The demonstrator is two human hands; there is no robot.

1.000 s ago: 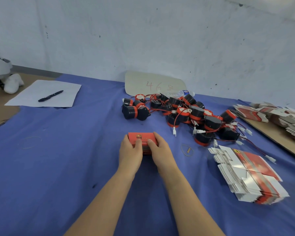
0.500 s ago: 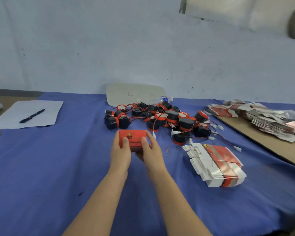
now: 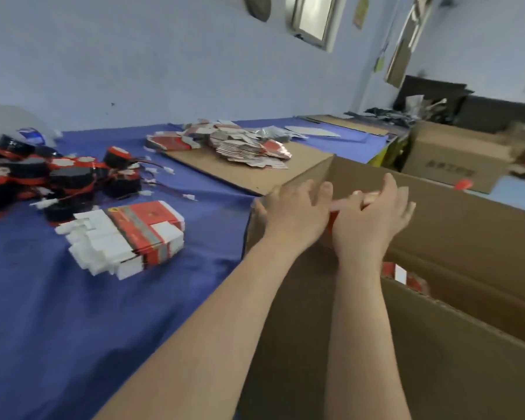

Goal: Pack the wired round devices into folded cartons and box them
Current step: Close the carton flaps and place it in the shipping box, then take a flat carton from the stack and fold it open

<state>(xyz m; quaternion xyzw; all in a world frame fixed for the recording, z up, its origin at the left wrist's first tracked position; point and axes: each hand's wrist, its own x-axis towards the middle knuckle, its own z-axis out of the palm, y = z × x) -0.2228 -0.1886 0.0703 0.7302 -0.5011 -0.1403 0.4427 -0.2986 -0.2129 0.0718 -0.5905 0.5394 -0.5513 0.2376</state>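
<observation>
The round devices [image 3: 52, 180] lie in a heap at the left of the frame, on the blue cloth [image 3: 73, 313]. Their wires are all tangled, and they wait for their turn. Just right of them and lower down sits a stack of flat cartons [image 3: 128, 237], close by so I can grab one fast. More loose flat cartons [image 3: 243, 144] lie on a cardboard sheet [image 3: 255, 174] in the upper middle.

In the middle of the frame my left hand [image 3: 294, 213] and my right hand [image 3: 367, 225] hold the red carton [image 3: 331, 221] between them. It is over the open top of the big box [image 3: 467, 222]. My fingers bend around it, one hand on each side, so it won't slip or pop open. My hands hide most of it.

Down inside the box, at the lower right, I can see packed cartons [image 3: 406, 277]. I think this one goes in beside them next.
</observation>
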